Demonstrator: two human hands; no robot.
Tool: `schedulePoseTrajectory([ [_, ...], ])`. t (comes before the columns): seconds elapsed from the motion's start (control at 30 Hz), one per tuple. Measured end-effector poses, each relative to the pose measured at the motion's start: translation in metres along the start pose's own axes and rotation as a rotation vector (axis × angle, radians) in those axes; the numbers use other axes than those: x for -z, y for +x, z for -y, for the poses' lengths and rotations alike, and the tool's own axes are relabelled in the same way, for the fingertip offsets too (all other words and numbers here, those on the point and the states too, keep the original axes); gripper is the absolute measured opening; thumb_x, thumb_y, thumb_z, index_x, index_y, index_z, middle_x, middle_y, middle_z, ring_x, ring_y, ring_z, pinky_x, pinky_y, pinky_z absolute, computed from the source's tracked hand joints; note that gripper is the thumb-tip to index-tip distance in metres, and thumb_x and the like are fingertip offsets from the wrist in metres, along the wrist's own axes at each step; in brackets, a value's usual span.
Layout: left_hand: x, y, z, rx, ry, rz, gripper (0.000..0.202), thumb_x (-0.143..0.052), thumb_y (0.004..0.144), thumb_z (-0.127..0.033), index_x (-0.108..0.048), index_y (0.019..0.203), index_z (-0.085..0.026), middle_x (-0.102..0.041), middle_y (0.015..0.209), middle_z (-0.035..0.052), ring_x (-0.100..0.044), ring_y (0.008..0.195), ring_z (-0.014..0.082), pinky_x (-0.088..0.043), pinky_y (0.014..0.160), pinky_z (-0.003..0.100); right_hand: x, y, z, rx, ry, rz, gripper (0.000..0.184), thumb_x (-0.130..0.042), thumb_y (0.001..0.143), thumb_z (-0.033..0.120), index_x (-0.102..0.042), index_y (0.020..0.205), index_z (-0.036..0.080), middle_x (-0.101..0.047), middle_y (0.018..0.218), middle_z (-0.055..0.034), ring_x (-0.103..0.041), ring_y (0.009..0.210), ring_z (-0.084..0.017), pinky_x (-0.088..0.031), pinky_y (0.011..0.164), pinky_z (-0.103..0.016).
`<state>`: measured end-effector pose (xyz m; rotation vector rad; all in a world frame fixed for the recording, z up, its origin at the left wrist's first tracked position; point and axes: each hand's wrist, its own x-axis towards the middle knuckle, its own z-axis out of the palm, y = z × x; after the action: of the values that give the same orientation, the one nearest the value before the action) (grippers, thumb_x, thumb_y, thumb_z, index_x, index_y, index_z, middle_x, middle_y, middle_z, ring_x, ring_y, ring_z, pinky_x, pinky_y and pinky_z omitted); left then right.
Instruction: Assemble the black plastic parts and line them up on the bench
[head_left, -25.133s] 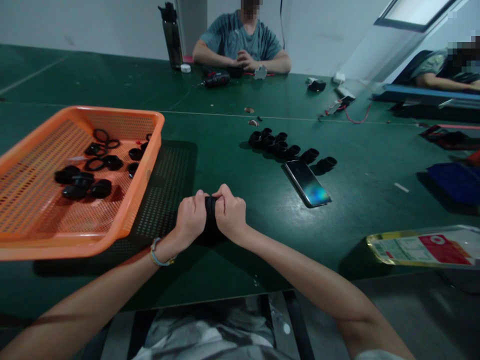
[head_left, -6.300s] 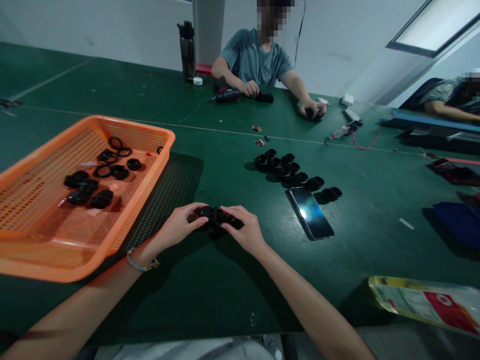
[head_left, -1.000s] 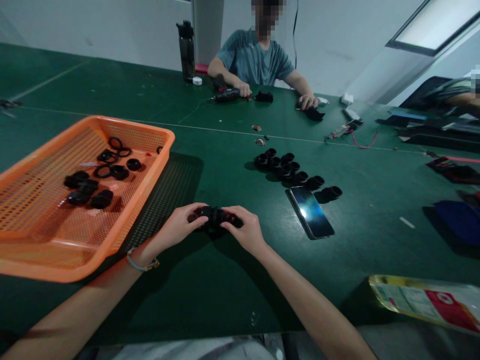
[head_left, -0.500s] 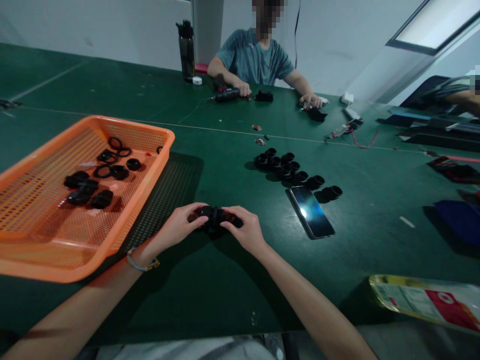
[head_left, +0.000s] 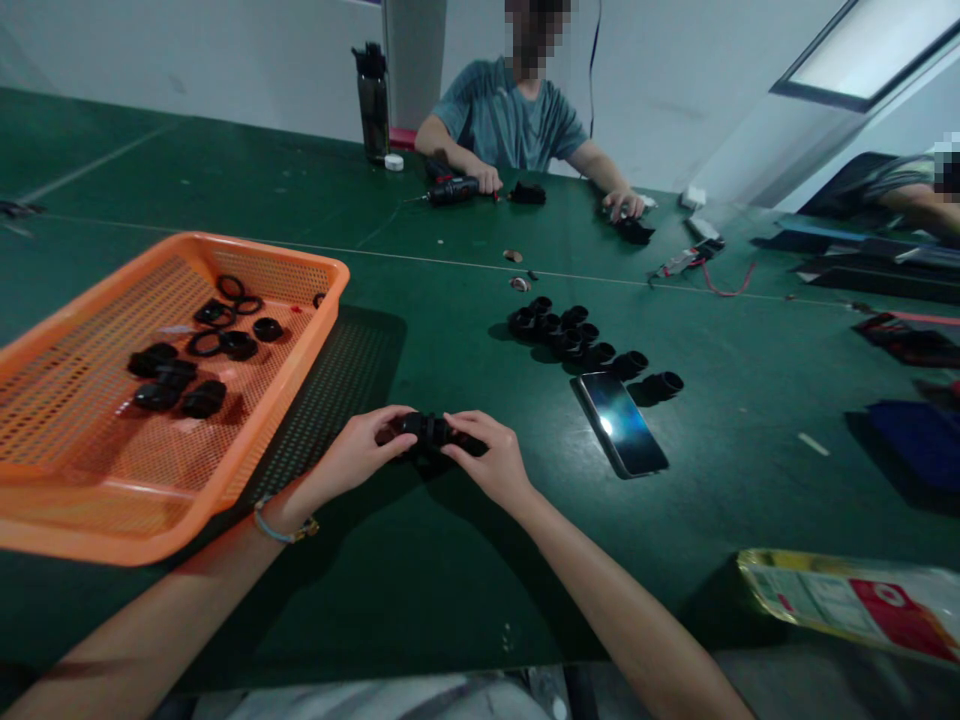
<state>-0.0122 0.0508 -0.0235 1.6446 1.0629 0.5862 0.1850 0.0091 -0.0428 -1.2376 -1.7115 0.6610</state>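
Note:
My left hand [head_left: 361, 453] and my right hand [head_left: 487, 462] meet over the green table [head_left: 450, 560], both pinched on a small black plastic part [head_left: 429, 434] held between their fingertips just above the surface. An orange mesh basket [head_left: 247, 430] at my left holds several loose black rings and caps [head_left: 180, 360]. Beyond my hands, a cluster of several black cylindrical parts [head_left: 577, 340] lies on the table. A dark phone [head_left: 621, 424] lies face up beside that cluster.
Across the table a person in a teal shirt [head_left: 510, 120] rests hands by a power screwdriver [head_left: 454, 188] and a black part. A dark bottle [head_left: 373, 100] stands far back. A printed plastic bag [head_left: 855, 600] lies at the near right edge. Another person sits far right.
My hands stay in the same place on the black part, with only slight finger shifts. The person opposite has moved one hand a little on the table.

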Motion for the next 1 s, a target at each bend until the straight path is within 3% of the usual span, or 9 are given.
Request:
schedulePoseTrajectory([
  [1.0,-0.0005,0.0013,-0.0002,0.004,0.041,0.001,0.042,-0.054,0.071,-0.04,-0.059,0.101,-0.01,-0.065,0.086,0.0088,-0.06,0.067,0.0191,-0.05,0.06,0.029,0.0015,0.0021,0.0047,-0.036,-0.01,0.028,0.025,-0.069,0.071,0.014,-0.068,0.096,0.017,-0.07,0.089,-0.0068,-0.065,0.078,-0.016,-0.054,0.072,-0.03],
])
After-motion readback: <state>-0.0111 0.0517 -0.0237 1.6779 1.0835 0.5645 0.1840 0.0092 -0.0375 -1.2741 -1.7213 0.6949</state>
